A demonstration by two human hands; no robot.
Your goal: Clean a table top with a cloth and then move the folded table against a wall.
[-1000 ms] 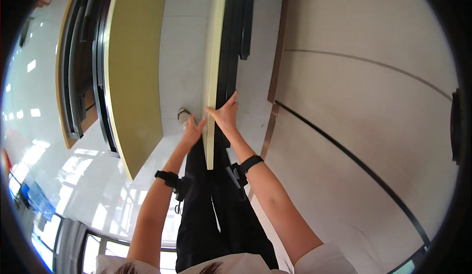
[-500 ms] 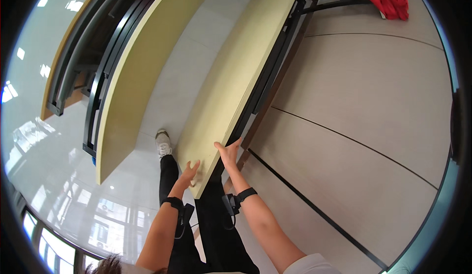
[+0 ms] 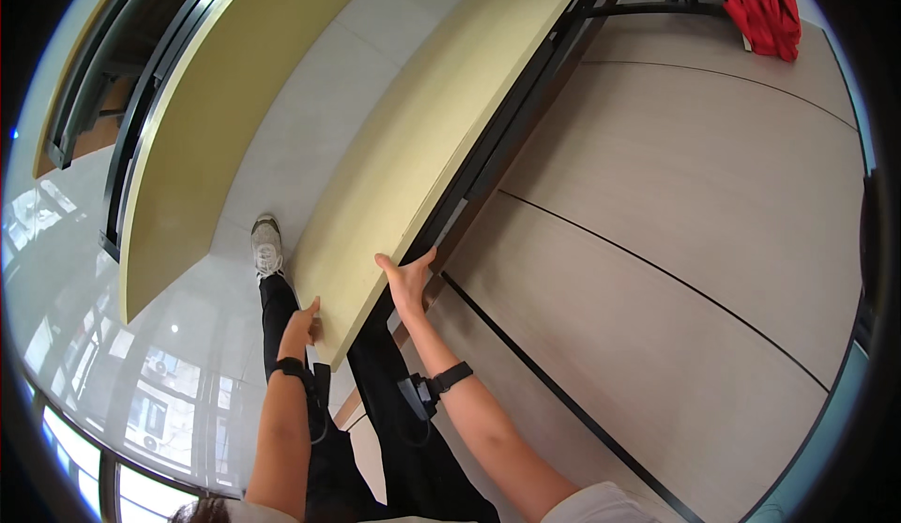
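Note:
A folding table (image 3: 413, 138) with a pale yellow top stands on its long edge, running away from me. Its black folded frame is on the right side. My right hand (image 3: 408, 286) straddles the near part of the upper edge, thumb over the pale side and fingers against the black frame. On the other side, my left hand (image 3: 298, 328) is at the near lower corner, fingers apart and touching the pale face; its palm side is partly hidden. Each wrist wears a black strap with a small device.
A second pale tabletop (image 3: 188, 185) stands on edge to the left, with another folded table (image 3: 89, 100) beyond it. Large beige panels (image 3: 657, 194) lie along the right. A red cloth (image 3: 762, 11) hangs at the far right. My shoe (image 3: 267, 241) stands on the glossy tiled floor between the tabletops.
In the picture, the table and both hands have shifted left. My left hand has moved from in front of the pale face to the corner's left side. My right hand keeps its place on the edge.

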